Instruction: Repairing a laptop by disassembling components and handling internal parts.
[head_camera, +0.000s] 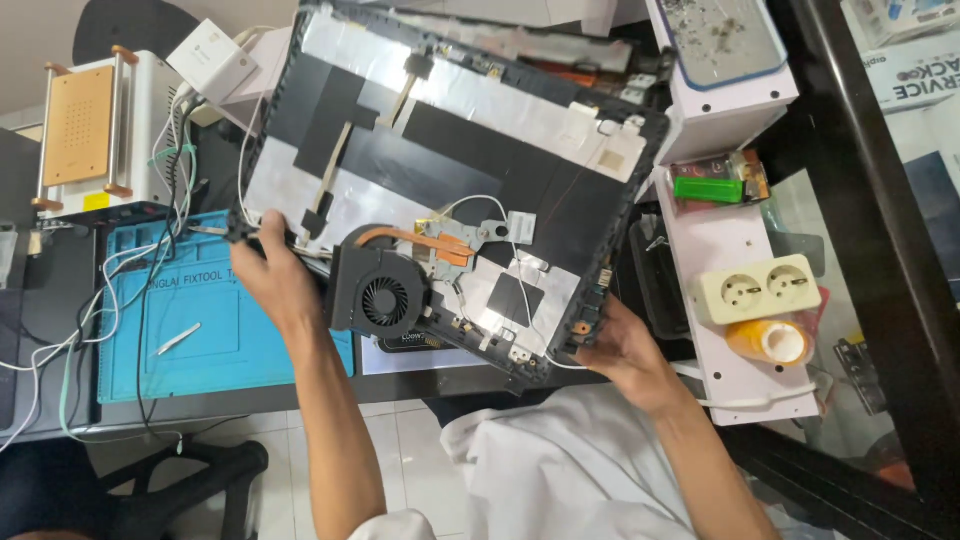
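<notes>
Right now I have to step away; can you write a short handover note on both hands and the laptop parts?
Left hand: grip shut on the left corner of the laptop shell, which is tilted up over the blue repair mat.
Right hand: grip shut on the shell's lower right edge.
Done: the shell lies open, inner side up, foil and cables exposed.
Left: the cooling fan and its copper heat pipe still sit on the shell's lower edge. Tweezers lie on the mat, untouched.
</notes>
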